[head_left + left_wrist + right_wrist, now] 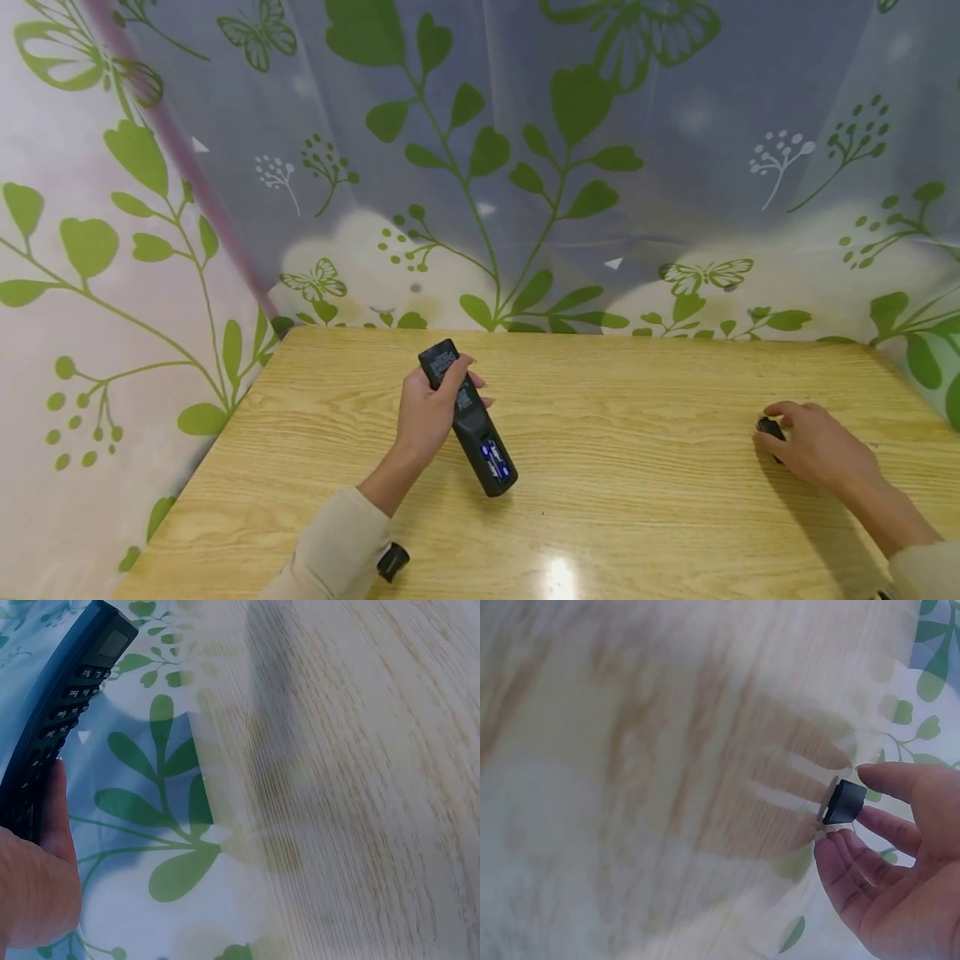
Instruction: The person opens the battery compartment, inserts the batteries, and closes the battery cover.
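My left hand (pixel 431 408) grips a black remote control (pixel 471 421), thumb across its labelled back. The battery compartment at its near end is uncovered, showing purple-and-white batteries (pixel 493 462). In the left wrist view the remote's button side (pixel 71 705) shows, with fingers curled round its lower part. At the right of the table, my right hand (pixel 821 446) holds a small black battery cover (pixel 771 429) between thumb and fingers. The right wrist view shows the cover (pixel 847 801) close over the tabletop, with the other fingers (pixel 847 870) loosely curved beside it.
The wood-grain table (pixel 615 417) meets a hanging cloth (pixel 510 167) printed with leaves and butterflies at its back edge. Another patterned cloth (pixel 90 300) hangs along the left side. A small dark device (pixel 393 562) shows beside the left sleeve.
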A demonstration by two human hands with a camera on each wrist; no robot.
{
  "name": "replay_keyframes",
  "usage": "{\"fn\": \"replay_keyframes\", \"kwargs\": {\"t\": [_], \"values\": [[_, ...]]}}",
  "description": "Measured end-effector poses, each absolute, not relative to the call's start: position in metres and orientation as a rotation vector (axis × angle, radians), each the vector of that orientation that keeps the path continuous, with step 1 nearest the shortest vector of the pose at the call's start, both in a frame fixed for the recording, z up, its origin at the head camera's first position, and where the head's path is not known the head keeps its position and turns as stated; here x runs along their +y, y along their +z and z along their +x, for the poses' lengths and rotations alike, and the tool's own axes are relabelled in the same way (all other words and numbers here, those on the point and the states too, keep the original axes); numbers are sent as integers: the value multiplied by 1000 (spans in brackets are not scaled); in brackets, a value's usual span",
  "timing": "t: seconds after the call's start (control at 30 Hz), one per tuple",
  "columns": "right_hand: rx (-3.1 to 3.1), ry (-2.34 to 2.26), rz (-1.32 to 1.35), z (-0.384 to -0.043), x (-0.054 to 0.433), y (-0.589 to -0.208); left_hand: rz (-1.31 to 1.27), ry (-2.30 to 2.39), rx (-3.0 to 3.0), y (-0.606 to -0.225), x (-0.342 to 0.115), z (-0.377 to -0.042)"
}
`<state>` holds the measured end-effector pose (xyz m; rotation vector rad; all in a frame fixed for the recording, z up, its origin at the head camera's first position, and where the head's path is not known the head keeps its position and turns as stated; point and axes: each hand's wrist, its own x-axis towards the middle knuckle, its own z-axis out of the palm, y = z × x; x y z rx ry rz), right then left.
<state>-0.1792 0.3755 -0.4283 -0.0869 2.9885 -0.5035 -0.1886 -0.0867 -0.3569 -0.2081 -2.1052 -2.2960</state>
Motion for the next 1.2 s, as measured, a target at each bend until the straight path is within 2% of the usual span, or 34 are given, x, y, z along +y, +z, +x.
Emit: {"fn": "replay_keyframes", "kwargs": {"t": [0.83, 1.2], "values": [[2967, -563, -39, -181, 368, -425, -222, -2301, -2098, -362, -88, -190], [2967, -789, -95, -175, 338, -418, -252, -2314, -2071, -387, -90, -204]]}}
